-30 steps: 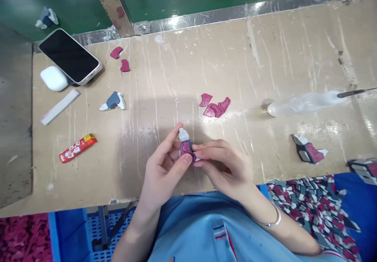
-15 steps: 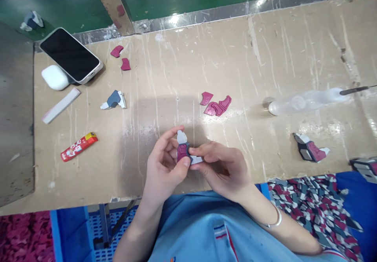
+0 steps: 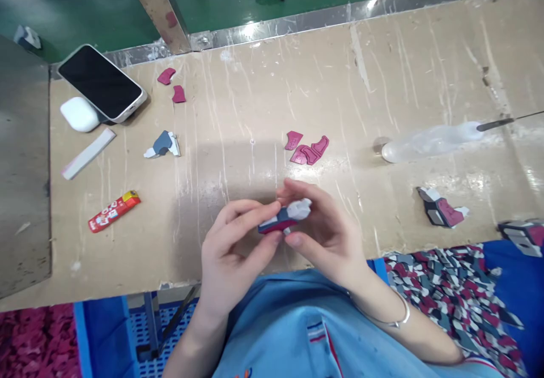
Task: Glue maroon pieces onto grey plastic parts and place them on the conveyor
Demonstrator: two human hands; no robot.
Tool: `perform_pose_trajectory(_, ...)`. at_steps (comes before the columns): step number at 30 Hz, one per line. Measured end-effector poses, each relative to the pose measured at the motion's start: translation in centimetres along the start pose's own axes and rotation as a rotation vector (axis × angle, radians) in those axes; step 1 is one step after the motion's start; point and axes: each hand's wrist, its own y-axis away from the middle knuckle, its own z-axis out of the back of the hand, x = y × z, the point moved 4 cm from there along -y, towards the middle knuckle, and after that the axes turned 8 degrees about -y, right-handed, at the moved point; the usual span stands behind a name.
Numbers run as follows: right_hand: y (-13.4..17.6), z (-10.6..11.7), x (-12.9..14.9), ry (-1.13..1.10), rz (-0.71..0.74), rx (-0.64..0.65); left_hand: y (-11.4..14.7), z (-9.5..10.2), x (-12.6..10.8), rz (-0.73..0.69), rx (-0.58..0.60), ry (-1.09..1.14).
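A small toy-like plastic part (image 3: 280, 218), dark blue-grey with a magenta panel and a pale grey end, is held above the table in front of me. My left hand (image 3: 238, 247) pinches its left side between thumb and fingers. Around its right side curls my right hand (image 3: 329, 233), the thumb at the lower edge and fingertips at the far side; its grip looks loose. Beyond the hands lie several loose magenta pieces (image 3: 318, 150). A similar blue-grey and white part (image 3: 162, 144) sits to the left, and an assembled one with magenta (image 3: 442, 208) to the right.
At the left are a phone (image 3: 102, 83), a white case (image 3: 79, 114), a pale strip (image 3: 88, 153) and a red packet (image 3: 114, 211). A translucent bottle with a thin nozzle (image 3: 431, 143) lies right. Bins of magenta pieces (image 3: 38, 338) and mixed parts (image 3: 463, 298) stand below the table edge.
The held part has been turned: its pale end now points right and its magenta panel faces down toward me. My right hand has opened wider around it. The view has shifted slightly.
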Motion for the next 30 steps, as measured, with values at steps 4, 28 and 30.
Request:
perform_pose_trajectory(4, 0.0, -0.1, -0.2, -0.061, -0.121, 0.012, 0.6, -0.1, -0.1, -0.044, -0.032, -0.038)
perform_pose_trajectory(28, -0.2, -0.3, -0.2, -0.082, -0.12, -0.069, -0.7, -1.3, 0.9, 0.112, 0.023, 0.236)
perform_pose_trajectory(30, -0.7, -0.1, 0.1, -0.071, -0.153, -0.052, -0.6, -1.6, 1.5, 0.179, 0.054, 0.278)
